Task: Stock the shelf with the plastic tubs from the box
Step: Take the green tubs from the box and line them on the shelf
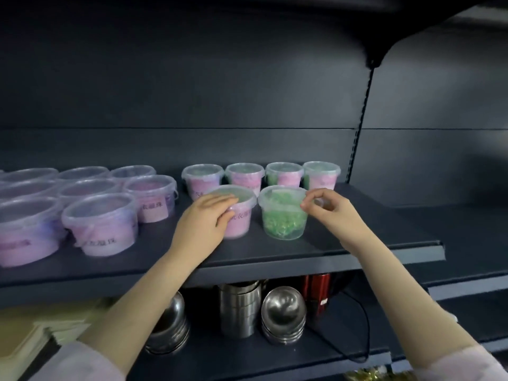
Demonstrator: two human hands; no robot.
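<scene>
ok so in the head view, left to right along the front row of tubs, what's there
large pink tub → second large pink tub → small pink tub held by the left hand → green tub pinched by the right hand

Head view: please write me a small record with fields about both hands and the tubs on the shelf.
left hand: holds the pink tub, fingers over its lid
right hand: pinches the right rim of the green tub
front tubs: both upright on the shelf, side by side; whether they touch cannot be told
back row: four small tubs behind them
further left: larger purple tubs in rows
below: steel bowls and steel cups
</scene>
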